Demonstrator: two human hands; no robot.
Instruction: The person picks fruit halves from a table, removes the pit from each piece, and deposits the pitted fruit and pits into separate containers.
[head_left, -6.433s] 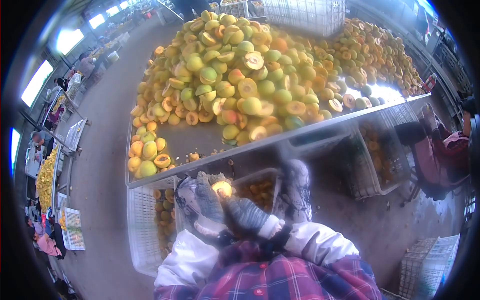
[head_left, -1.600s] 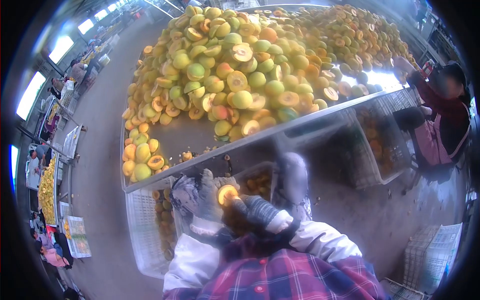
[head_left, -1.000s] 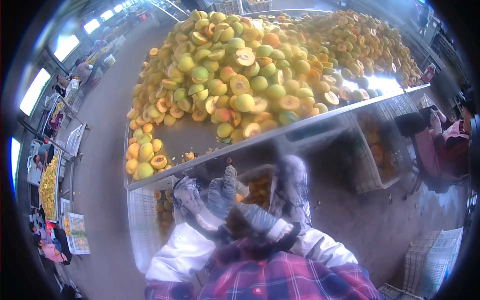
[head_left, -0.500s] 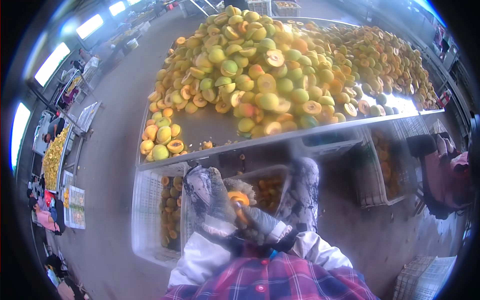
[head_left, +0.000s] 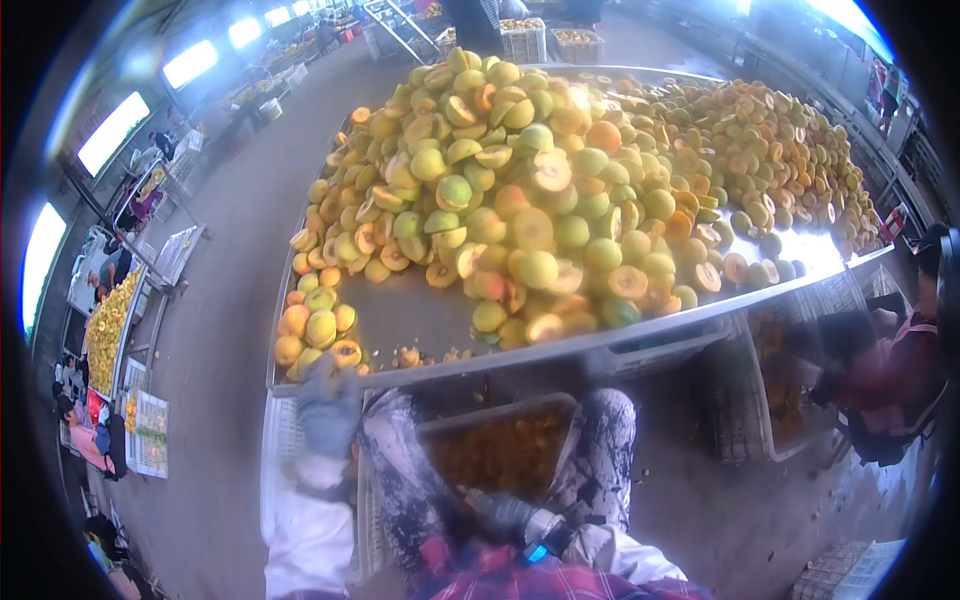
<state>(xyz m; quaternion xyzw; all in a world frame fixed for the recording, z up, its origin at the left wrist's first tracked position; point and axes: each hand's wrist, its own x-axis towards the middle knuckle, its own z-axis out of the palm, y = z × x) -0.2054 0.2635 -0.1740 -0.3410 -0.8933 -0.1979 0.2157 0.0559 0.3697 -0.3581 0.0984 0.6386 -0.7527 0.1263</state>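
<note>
My left hand (head_left: 330, 412), in a greyish glove, reaches to the front left corner of the metal table (head_left: 420, 308). Its blurred fingertips overlap the small group of yellow peaches (head_left: 320, 328) there, right by a halved peach (head_left: 345, 353). My right hand (head_left: 502, 512), gloved too, stays low between my knees with its fingers curled; I cannot tell what is inside them. Just ahead of it, between my legs, a crate (head_left: 570, 410) holds orange fruit pieces. A large heap of whole-looking and halved peaches (head_left: 530, 230) covers much of the table.
A white plastic crate (head_left: 278, 440) stands beside my left leg, partly behind my arm. Beneath the table's right side is another crate (head_left: 745, 400), near a seated person (head_left: 890, 370). Stacked crates (head_left: 850, 575) stand at lower right. People and a fruit-laden table (head_left: 112, 325) are at far left.
My left hand has left the orange peach piece at my lap and moved forward and left to the table corner. That piece no longer shows. My right hand has lowered toward my lap.
</note>
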